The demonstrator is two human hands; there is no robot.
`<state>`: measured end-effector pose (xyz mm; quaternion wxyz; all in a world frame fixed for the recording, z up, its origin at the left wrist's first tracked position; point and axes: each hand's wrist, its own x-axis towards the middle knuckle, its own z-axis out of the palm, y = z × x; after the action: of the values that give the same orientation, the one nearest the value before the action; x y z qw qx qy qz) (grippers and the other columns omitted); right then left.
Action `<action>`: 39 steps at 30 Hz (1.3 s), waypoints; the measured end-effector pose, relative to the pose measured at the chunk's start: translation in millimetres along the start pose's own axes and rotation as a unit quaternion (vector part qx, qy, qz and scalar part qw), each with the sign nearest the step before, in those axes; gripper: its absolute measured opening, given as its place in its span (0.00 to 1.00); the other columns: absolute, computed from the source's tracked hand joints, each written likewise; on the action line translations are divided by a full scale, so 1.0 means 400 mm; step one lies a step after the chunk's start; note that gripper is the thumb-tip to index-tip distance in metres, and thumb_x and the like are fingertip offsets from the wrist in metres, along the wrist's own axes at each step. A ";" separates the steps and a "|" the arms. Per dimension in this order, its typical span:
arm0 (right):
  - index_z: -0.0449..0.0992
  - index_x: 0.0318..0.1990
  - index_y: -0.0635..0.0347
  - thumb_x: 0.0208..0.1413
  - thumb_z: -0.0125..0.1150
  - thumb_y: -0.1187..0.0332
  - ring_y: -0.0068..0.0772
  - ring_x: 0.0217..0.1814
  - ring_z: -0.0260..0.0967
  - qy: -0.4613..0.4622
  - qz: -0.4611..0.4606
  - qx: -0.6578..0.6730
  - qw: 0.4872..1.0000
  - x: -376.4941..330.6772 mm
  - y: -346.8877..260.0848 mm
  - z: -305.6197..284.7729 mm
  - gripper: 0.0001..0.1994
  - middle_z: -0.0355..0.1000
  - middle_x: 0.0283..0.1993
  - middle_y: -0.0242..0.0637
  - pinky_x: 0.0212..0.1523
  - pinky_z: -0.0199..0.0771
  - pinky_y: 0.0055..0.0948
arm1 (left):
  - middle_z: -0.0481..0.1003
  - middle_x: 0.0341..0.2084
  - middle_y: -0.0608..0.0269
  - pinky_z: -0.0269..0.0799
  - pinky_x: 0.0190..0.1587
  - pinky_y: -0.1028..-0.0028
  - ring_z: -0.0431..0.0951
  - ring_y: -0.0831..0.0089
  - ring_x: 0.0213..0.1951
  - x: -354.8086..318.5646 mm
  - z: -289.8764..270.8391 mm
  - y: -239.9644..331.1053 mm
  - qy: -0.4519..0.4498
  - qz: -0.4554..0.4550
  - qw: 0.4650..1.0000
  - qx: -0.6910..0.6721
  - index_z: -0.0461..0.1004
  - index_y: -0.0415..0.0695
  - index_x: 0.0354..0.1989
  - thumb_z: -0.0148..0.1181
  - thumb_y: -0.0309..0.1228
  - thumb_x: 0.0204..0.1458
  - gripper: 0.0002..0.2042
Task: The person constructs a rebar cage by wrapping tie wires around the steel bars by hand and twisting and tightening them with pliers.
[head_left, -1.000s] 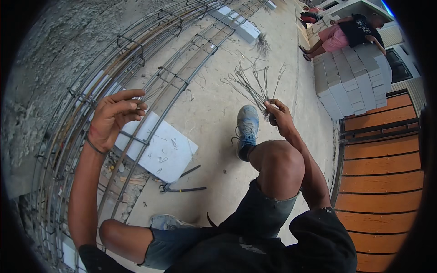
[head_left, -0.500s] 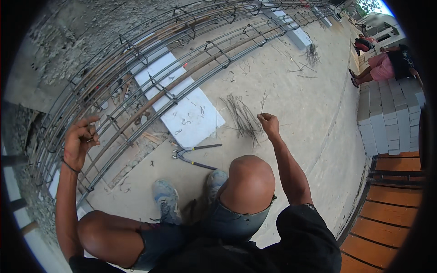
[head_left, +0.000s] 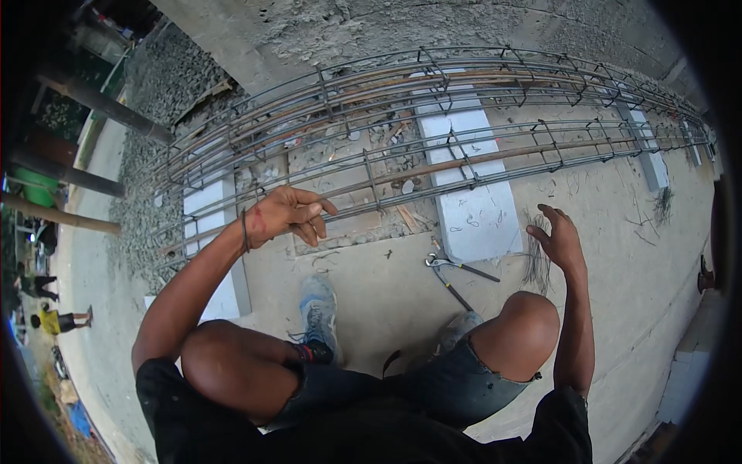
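Note:
My left hand (head_left: 290, 216) hovers at the near edge of a long rebar cage (head_left: 371, 179). Its fingers are bent in toward the thumb, and whatever they may hold is hidden. Over the concrete, my right hand (head_left: 562, 240) has thumb and forefinger apart, with nothing visible between them. Just left of it lies a bunch of thin tie wires (head_left: 535, 267). Pincers with dark, yellow-marked handles (head_left: 464, 268) rest on the floor beyond my shoes. A white block (head_left: 483, 224) lies under the cage, with a few small bent wire pieces on top.
Another white block (head_left: 209, 201) supports the cage's left part, and a third (head_left: 655, 168) sits farther right. Beyond the cage is a rough concrete wall (head_left: 340, 27). Poles (head_left: 93, 179) stand at left, with gravel (head_left: 166, 85) behind. A person in yellow (head_left: 51, 322) is far left.
The view has swung left, bringing the cage's left end and the poles into sight. My right thumb and forefinger, pinched on a thin wire before, have come apart. My left hand remains near the cage.

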<state>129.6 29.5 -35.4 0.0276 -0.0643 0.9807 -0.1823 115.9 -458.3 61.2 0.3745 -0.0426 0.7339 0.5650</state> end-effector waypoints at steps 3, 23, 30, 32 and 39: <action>0.65 0.55 0.62 0.50 0.62 0.61 0.49 0.57 0.61 -0.018 -0.206 0.173 0.963 0.104 -0.323 -0.061 0.26 0.65 0.55 0.49 0.54 0.63 0.41 | 0.76 0.24 0.54 0.76 0.30 0.74 0.78 0.69 0.24 -0.011 -0.022 -0.025 -0.043 0.021 0.998 -0.035 0.73 0.33 0.44 0.55 0.38 0.55 0.18; 0.75 0.44 0.58 0.54 0.57 0.64 0.41 0.40 0.72 0.107 -0.323 -0.146 0.929 0.352 -0.772 -0.203 0.12 0.74 0.38 0.42 0.39 0.72 0.40 | 0.76 0.28 0.58 0.72 0.30 0.76 0.78 0.71 0.26 0.103 -0.169 -0.008 -0.139 0.231 0.914 -0.302 0.68 0.40 0.42 0.45 0.38 0.61 0.14; 0.68 0.53 0.60 0.61 0.50 0.57 0.36 0.48 0.70 0.042 0.041 0.418 0.906 0.268 -0.707 -0.128 0.19 0.71 0.47 0.41 0.46 0.72 0.35 | 0.76 0.34 0.59 0.72 0.34 0.73 0.77 0.72 0.34 0.161 -0.088 0.019 -0.157 0.250 0.883 -0.366 0.67 0.47 0.42 0.42 0.41 0.62 0.12; 0.69 0.51 0.61 0.63 0.46 0.57 0.31 0.48 0.69 -0.004 0.040 0.508 0.860 0.253 -0.737 -0.034 0.19 0.72 0.47 0.40 0.48 0.71 0.35 | 0.76 0.35 0.61 0.72 0.37 0.73 0.76 0.74 0.37 0.177 -0.003 0.011 -0.160 0.209 0.907 -0.329 0.67 0.47 0.41 0.42 0.42 0.62 0.13; 0.71 0.47 0.62 0.62 0.47 0.68 0.15 0.22 0.58 -0.046 0.045 0.541 0.838 0.331 -0.619 0.084 0.11 0.63 0.22 0.26 0.29 0.71 0.23 | 0.78 0.30 0.61 0.72 0.33 0.77 0.77 0.74 0.32 0.283 0.169 -0.115 0.039 0.280 0.955 -0.094 0.77 0.41 0.39 0.55 0.36 0.55 0.12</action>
<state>29.8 -229.3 18.6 0.1114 -0.0030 0.7250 -0.6797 91.4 -375.7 -48.7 0.1662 0.1079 0.6743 0.7113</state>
